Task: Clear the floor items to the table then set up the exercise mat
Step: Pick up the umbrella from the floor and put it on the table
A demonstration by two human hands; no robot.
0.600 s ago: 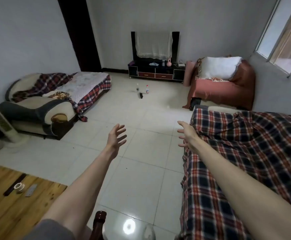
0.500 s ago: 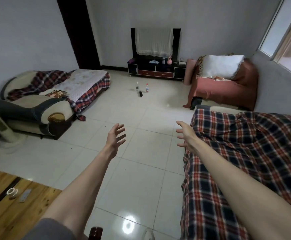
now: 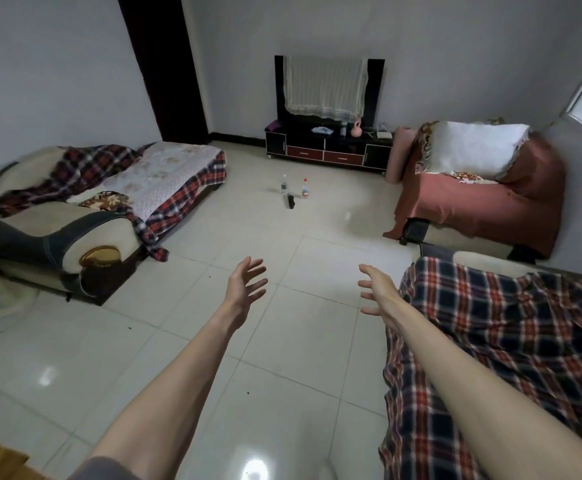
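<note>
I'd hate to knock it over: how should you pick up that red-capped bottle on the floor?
Grip the red-capped bottle around its body, just below the neck, coming from the near side. It stands upright, and the dark object lies to its near left, so the right hand probably suits.

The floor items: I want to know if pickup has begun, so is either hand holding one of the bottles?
No, both bottles stand on the floor, and the left hand and right hand are open and empty.

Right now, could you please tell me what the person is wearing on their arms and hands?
Very little: both forearms are bare, and neither the left hand nor the right hand shows a glove, ring, watch or bracelet. The only clothing visible is a grey sleeve on the left upper arm, at the bottom edge of the view.
</note>
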